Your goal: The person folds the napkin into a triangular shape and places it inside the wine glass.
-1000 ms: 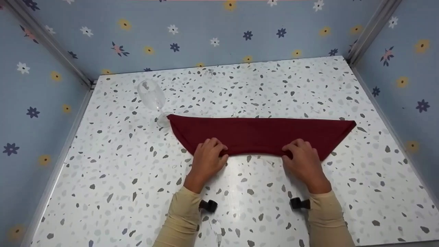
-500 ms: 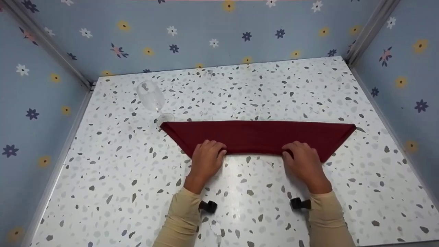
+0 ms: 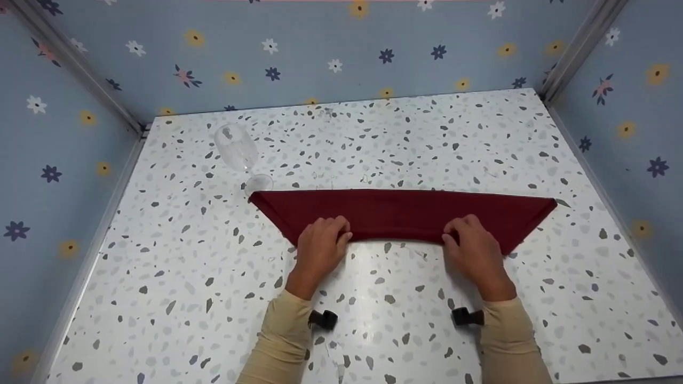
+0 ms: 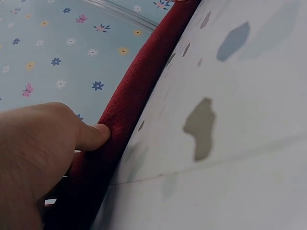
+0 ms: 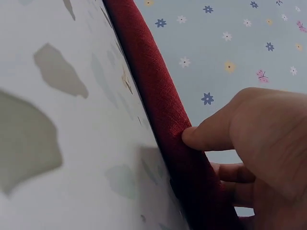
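Observation:
A dark red cloth [image 3: 397, 213], folded into a wide band with slanted ends, lies across the middle of the table in the head view. My left hand [image 3: 323, 242] grips its near edge left of centre, and my right hand [image 3: 472, 248] does the same on the right. In the left wrist view the thumb [image 4: 96, 136] presses the thick rolled edge of the cloth. The right wrist view has the other thumb [image 5: 201, 136] on that edge, with fingers curled behind it. The fingertips beyond the cloth are partly hidden.
A clear wine glass [image 3: 236, 146] stands at the back left; the cloth's far left corner overlaps its foot in the head view. Flower-patterned panels [image 3: 320, 48] close in the speckled white table [image 3: 395, 330] at the back and both sides.
The cloth's far left corner has swung left and toward me, and its far edge has come slightly nearer. Both hands stay at almost the same spots on the near edge.

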A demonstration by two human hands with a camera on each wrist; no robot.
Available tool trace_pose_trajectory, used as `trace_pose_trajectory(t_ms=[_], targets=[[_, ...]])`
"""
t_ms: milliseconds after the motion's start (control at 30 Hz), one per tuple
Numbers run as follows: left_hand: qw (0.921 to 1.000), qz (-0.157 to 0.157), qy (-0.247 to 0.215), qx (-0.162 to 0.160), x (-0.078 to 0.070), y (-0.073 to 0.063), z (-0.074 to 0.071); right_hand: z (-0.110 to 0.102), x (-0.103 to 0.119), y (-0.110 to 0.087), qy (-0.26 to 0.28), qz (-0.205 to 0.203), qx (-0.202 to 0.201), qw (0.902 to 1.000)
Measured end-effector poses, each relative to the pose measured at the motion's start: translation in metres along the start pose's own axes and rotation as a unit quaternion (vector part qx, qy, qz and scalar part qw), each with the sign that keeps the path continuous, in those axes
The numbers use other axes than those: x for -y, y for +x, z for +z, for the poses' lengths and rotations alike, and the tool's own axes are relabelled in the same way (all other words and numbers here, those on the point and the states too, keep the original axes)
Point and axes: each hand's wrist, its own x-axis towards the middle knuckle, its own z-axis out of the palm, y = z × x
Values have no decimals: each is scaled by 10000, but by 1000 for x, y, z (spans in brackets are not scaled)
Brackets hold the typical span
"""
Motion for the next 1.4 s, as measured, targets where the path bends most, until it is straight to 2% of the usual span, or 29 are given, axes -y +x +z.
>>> trace_pose_trajectory(t_ms=[333, 467, 600, 733, 933, 1167, 1400], targets=[[9998, -69, 145, -68, 0, 0, -1, 1, 2, 1, -152, 56, -145, 9998], [9998, -108, 195, -4, -2, -1, -3, 1, 2, 0, -153, 38, -200, 9997], [9996, -119, 235, 130, -3, -2, -3, 1, 1, 0, -249, -155, -237, 9993], [9993, -131, 273, 234, -4, -1, -3, -1, -1, 0, -336, -278, -132, 9990], [9993, -97, 362, 60, -4, -1, -3, -3, -2, 0, -387, -269, 168, 9987], [9987, -47, 486, -117, -4, 0, -3, -1, -2, 1, -308, -254, 26, 9992], [9995, -60, 247, -169, -2, 0, -3, -2, -4, 1, -387, -359, 109, 9985]])
